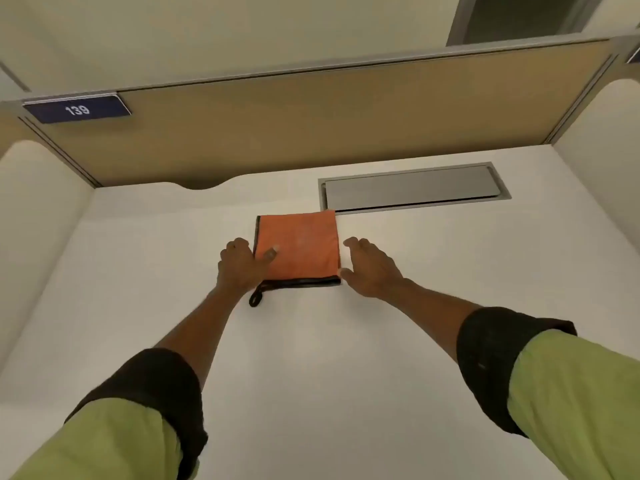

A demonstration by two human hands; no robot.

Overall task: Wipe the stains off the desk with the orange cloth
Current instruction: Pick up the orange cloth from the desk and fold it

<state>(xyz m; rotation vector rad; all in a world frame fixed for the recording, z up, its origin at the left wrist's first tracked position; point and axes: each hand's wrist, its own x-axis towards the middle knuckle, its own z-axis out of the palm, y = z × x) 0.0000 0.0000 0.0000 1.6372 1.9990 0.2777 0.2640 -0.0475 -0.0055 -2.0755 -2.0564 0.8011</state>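
Orange microfibre, folded into a neat square with a dark trim, lies flat on the white bench (346, 341), near the middle and just in front of the grey cable hatch (412, 188) set into the surface. This orange cloth (301, 247) has a small black hanging loop (255, 299) trailing from its near left corner. A blue plate numbered 139 (77, 109) sits on the tan partition (311, 126) at far left.

The left hand (240, 266) rests on the cloth's left edge, thumb laid across the fabric and the fingers curled down at the border; it looks like a light pinch of that edge, not a firm clamp. The right hand (372, 268) lies open and flat, fingers spread, its thumb tip touching the near right corner of the cloth and the palm on the bare bench beside it. Both forearms reach well forward, sleeves rolled back.

No stains are visible on the bench from here, so I cannot tell where wiping is needed or how far along it is. The likely trouble: with only an edge held, a push could unfold or bunch the square so it skids instead of scrubbing. A sweep toward the back could also catch the cloth or its loop in the hatch slot.
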